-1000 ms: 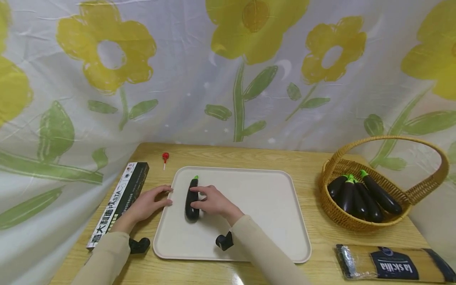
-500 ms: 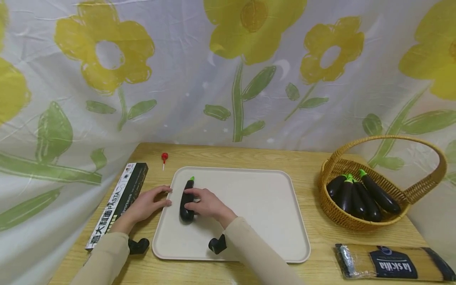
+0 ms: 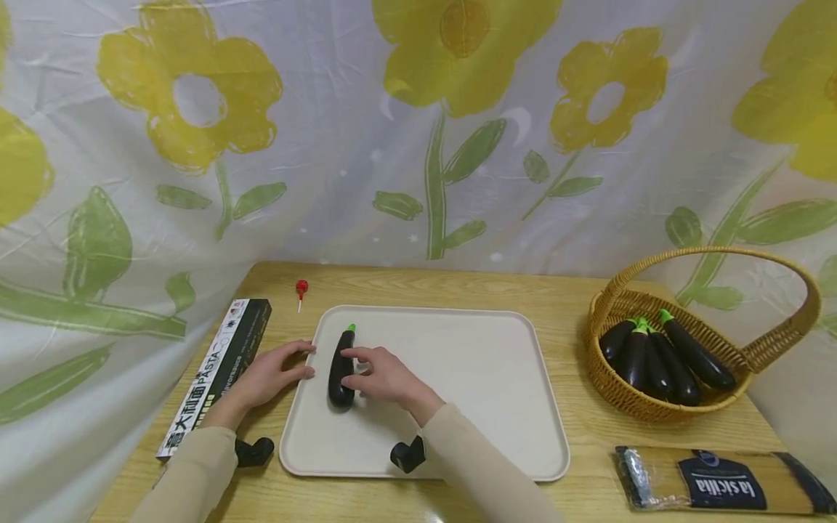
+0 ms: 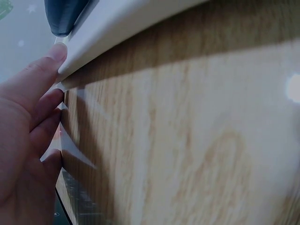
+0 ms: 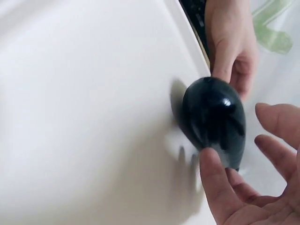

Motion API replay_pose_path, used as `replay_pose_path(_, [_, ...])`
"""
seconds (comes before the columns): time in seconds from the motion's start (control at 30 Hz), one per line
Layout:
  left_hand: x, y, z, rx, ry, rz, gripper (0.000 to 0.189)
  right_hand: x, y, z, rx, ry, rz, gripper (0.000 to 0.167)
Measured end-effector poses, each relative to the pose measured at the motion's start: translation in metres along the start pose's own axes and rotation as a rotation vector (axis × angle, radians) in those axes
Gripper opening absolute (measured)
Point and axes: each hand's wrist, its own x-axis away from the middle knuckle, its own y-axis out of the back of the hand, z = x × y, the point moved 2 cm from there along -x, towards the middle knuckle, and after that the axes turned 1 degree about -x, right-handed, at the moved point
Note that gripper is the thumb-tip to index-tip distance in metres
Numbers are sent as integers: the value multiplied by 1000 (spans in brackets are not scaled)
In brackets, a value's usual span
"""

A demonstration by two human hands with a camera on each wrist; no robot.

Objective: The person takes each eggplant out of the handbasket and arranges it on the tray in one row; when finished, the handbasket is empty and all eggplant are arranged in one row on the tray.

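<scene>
A dark eggplant with a green stem end lies lengthwise on the left part of a cream tray. My right hand is beside it on the right, its thumb and fingers loosely spread at the eggplant's side. In the right wrist view those fingers are apart around the rounded end of the eggplant, the thumb close to its skin; contact is hard to tell. My left hand rests at the tray's left edge with relaxed fingers. The left wrist view has its thumb against the tray rim.
A wicker basket holding several eggplants stands at the right. In front of it lies a pasta packet. A long pasta box lies beside my left forearm. A red lollipop lies behind the tray's left corner, before a flowered curtain.
The eggplant has shifted slightly left on the tray with my right hand. Since then the right hand has eased back a little to the right. My left hand has stayed put.
</scene>
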Motion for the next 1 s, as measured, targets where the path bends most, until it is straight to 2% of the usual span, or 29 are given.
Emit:
replay_pose_path(0.23, [0, 0, 0, -3, -26, -22, 42, 35, 14, -4, -27, 21, -7, 49])
replay_pose_path(0.53, [2, 0, -1, -20, -55, -35, 43, 122, 54, -21, -76, 99, -23, 43])
replay_pose_path(0.73, [2, -1, 1, -32, -42, -31, 43, 177, 99, -44, -108, 91, -198, 42])
replay_pose_path(0.87, [2, -1, 1, -31, -43, -29, 43, 207, 135, -61, -97, 4, -322, 45])
replay_pose_path(1.0, [3, 0, 0, -33, -44, -27, 43, 233, 178, -73, 10, -102, -426, 50])
